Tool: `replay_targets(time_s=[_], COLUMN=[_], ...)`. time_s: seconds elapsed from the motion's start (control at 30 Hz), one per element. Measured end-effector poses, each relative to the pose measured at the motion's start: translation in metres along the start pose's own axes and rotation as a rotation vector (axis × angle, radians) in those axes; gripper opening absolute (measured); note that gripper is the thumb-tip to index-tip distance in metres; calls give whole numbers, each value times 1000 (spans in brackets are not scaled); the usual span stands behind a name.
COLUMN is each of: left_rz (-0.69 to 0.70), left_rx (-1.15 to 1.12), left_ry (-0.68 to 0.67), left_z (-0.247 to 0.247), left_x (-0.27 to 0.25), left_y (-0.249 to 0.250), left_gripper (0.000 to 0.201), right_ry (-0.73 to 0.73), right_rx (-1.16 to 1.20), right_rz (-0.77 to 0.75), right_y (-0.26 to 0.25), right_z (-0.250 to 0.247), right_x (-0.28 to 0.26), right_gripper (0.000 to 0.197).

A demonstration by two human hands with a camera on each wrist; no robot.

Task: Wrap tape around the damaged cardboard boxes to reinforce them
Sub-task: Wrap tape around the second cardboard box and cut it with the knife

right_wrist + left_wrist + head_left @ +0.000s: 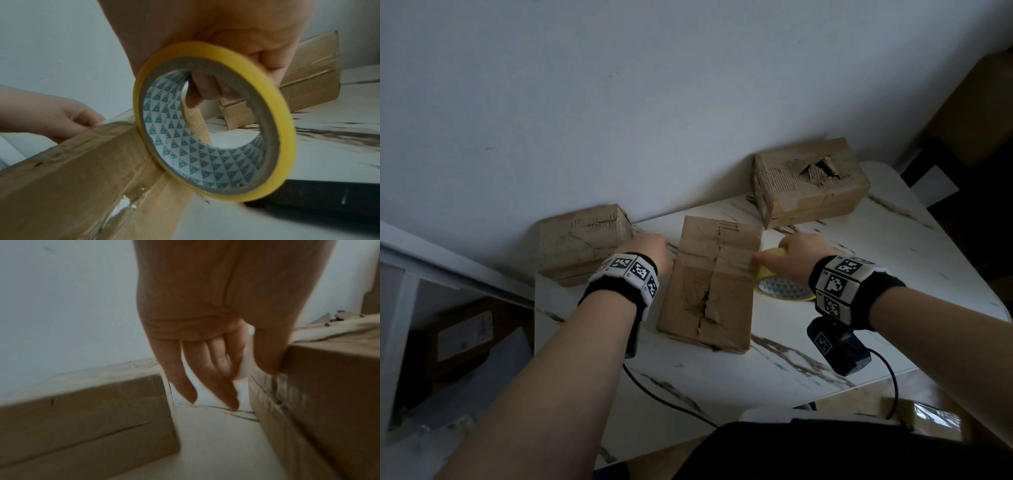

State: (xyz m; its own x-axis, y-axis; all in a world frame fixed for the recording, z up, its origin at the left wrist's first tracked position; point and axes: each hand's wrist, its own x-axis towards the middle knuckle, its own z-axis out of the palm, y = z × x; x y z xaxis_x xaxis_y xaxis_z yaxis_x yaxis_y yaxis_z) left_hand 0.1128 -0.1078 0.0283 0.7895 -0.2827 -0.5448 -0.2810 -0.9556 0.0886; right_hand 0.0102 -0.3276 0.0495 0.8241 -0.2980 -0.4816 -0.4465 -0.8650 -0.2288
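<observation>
A torn brown cardboard box lies in the middle of the white marble table. A strip of clear tape runs across its top and down its right side from the yellow tape roll. My right hand grips that roll against the box's right side, with one finger through the core. My left hand is at the box's left top edge. Its thumb presses on the edge and its fingers hang fairly straight beside the box.
A second worn box stands left against the wall, close to my left hand. A third box with a ragged hole in its top sits at the back right. A black cable hangs off the table's near edge.
</observation>
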Motion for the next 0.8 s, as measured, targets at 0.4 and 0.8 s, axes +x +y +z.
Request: replay_targets(time_s=[0.4,0.8], left_rz=[53,127], left_rx=[-269,116], left_ry=[42,90], left_z=[1,53], left_x=[-21,-59], left_y=[25,53], left_gripper=[32,91], right_ry=[-20,-20], right_rx=[-5,13], right_rz=[-21,-46], right_y=[5,9], right_z=[8,14], right_x=[11,15], right_gripper=[65,48])
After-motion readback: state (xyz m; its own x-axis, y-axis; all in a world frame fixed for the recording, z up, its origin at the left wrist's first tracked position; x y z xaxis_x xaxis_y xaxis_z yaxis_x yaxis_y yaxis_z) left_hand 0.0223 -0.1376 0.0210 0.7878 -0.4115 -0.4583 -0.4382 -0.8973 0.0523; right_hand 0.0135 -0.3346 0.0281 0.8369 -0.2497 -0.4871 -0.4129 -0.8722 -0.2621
